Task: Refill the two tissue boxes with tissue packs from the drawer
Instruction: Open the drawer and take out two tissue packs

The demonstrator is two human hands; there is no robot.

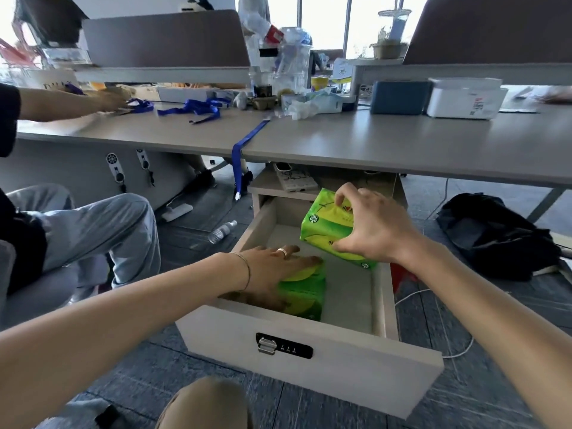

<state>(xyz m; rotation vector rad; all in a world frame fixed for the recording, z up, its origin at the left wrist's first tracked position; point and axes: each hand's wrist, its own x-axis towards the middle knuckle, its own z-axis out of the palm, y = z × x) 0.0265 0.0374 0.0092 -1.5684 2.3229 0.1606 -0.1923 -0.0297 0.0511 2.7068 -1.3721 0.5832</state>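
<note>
The drawer under the desk stands pulled open, with a combination lock on its front. Two green tissue packs are in it. The right hand is closed around the upper tissue pack, thumb beneath and fingers over the top, holding it tilted above the drawer's back right. The lower tissue pack sits at the front left, and the left hand lies flat on top of it, fingers spread, not gripping. Up on the desk, far right, a blue tissue box and a white tissue box stand side by side, well apart from both hands.
</note>
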